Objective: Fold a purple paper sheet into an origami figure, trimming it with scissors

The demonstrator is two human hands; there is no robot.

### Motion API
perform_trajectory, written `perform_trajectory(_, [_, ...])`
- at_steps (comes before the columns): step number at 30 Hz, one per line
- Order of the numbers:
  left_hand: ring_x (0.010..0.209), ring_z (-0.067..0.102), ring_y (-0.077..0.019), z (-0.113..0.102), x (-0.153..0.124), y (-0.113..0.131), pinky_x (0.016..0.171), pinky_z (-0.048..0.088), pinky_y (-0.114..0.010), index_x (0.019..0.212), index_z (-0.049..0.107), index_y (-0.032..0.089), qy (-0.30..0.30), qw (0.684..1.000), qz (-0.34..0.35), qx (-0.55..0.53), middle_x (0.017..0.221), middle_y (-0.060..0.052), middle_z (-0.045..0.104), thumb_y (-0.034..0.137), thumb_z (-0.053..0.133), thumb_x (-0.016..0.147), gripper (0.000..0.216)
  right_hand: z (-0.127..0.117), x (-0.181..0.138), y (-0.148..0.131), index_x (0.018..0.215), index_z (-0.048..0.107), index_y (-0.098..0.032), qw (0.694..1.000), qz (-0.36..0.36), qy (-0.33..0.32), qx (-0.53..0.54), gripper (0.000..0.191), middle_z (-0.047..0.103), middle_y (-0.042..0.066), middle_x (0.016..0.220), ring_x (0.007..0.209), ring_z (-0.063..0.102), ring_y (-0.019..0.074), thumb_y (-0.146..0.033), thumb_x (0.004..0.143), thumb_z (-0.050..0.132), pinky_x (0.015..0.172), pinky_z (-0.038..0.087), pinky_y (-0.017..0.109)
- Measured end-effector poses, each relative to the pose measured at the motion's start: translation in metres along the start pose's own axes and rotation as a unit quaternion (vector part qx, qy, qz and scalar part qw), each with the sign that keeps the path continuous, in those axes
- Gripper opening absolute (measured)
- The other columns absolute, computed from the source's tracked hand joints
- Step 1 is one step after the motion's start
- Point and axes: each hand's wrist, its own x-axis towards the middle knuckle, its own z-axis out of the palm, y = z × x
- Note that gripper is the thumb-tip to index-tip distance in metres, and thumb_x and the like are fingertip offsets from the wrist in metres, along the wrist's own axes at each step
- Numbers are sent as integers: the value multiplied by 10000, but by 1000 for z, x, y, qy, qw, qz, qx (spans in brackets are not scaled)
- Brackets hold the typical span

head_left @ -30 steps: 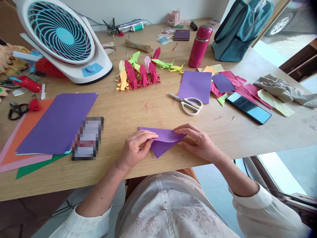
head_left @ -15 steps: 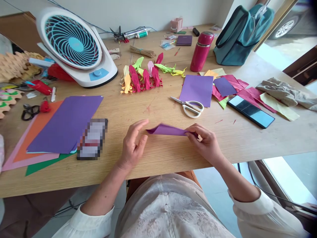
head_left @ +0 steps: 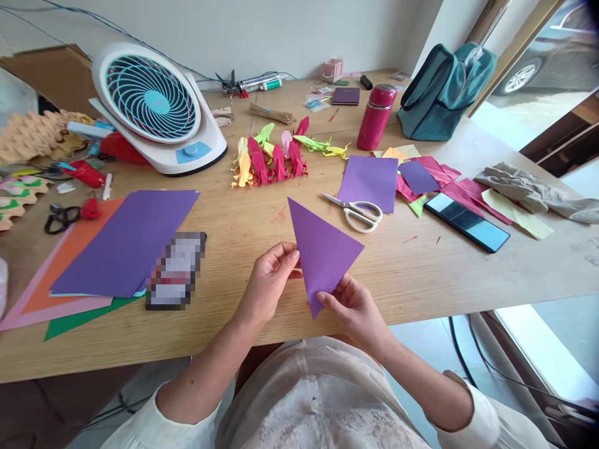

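Purple paper triangle (head_left: 322,252) swung broadside; your left hand (head_left: 268,279) pinches edge again, right hand (head_left: 356,310) grips near lower tip (steadier, likely).

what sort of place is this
Probably a papercraft workspace, though whether at home or in a shop I can't tell: there's a purple paper triangle being held, white-handled scissors beyond it, and a cluster of small folded-paper figures.
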Motion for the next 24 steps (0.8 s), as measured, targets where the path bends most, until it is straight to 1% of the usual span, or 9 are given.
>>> perform_trajectory(4, [763, 622, -131, -2, 1, 8, 720, 546, -251, 886, 614, 196, 1, 998, 19, 57, 821, 5, 641, 392, 590, 931, 202, -6, -12, -6, 1038, 588, -224, 998, -9, -45, -48, 299, 724, 65, 989, 890, 703, 215, -451, 881, 703, 820, 603, 374])
perform_trajectory(6, [728, 587, -125, -5, 7, 11, 702, 522, -241, 877, 607, 198, -9, 995, 39, 96, 783, 15, 614, 376, 568, 940, 193, -17, -17, -14, 1086, 592, -215, 989, -23, -71, -130, 291, 713, 87, 1058, 958, 699, 223, -431, 908, 673, 862, 586, 373])
perform_trajectory(8, [710, 562, -124, -11, 14, 11, 675, 486, -230, 870, 625, 196, -24, 985, 66, 158, 771, 15, 609, 354, 566, 937, 182, -32, -21, -22, 1077, 602, -217, 967, -46, -45, -246, 228, 716, 77, 1000, 918, 708, 215, -393, 937, 638, 801, 582, 343])
perform_trajectory(10, [705, 563, -130, -18, 24, 10, 641, 455, -226, 869, 654, 193, -39, 973, 86, 209, 785, 8, 635, 341, 573, 927, 179, -47, -22, -28, 1154, 569, -230, 929, -112, 16, -353, 237, 712, 70, 989, 875, 710, 208, -335, 949, 622, 781, 575, 350])
perform_trajectory(13, [694, 586, -138, -24, 36, 7, 610, 435, -227, 890, 689, 192, -91, 964, 77, 238, 812, 0, 682, 340, 558, 926, 201, -63, -17, -32, 1216, 525, -253, 843, -226, 70, -483, 247, 699, 63, 986, 858, 699, 202, -225, 973, 561, 768, 562, 360])
perform_trajectory(17, [699, 600, -140, -25, 47, 5, 593, 424, -226, 936, 720, 200, -164, 943, 62, 282, 860, -4, 716, 320, 517, 934, 236, -66, -4, -31, 1300, 495, -248, 752, -319, 20, -576, 363, 657, 89, 1005, 863, 640, 221, -167, 956, 577, 735, 534, 370])
perform_trajectory(20, [720, 607, -143, -23, 50, 4, 616, 427, -234, 948, 728, 207, -200, 927, 60, 311, 890, -2, 728, 285, 494, 934, 247, -61, 6, -31, 1304, 519, -247, 682, -376, -19, -627, 382, 628, 85, 950, 783, 569, 219, -181, 939, 609, 690, 491, 374])
perform_trajectory(22, [717, 607, -144, -22, 52, 2, 623, 425, -239, 944, 730, 212, -210, 921, 66, 323, 870, 4, 728, 268, 490, 928, 247, -59, 12, -32, 1274, 551, -261, 655, -395, -45, -642, 346, 618, 68, 909, 734, 534, 202, -178, 941, 597, 661, 453, 362])
perform_trajectory(24, [714, 608, -144, -23, 54, 0, 624, 422, -242, 934, 731, 213, -207, 919, 75, 327, 859, 8, 729, 256, 490, 921, 245, -57, 16, -32, 1222, 590, -274, 644, -403, -66, -647, 293, 614, 54, 884, 717, 522, 190, -178, 946, 585, 648, 419, 355])
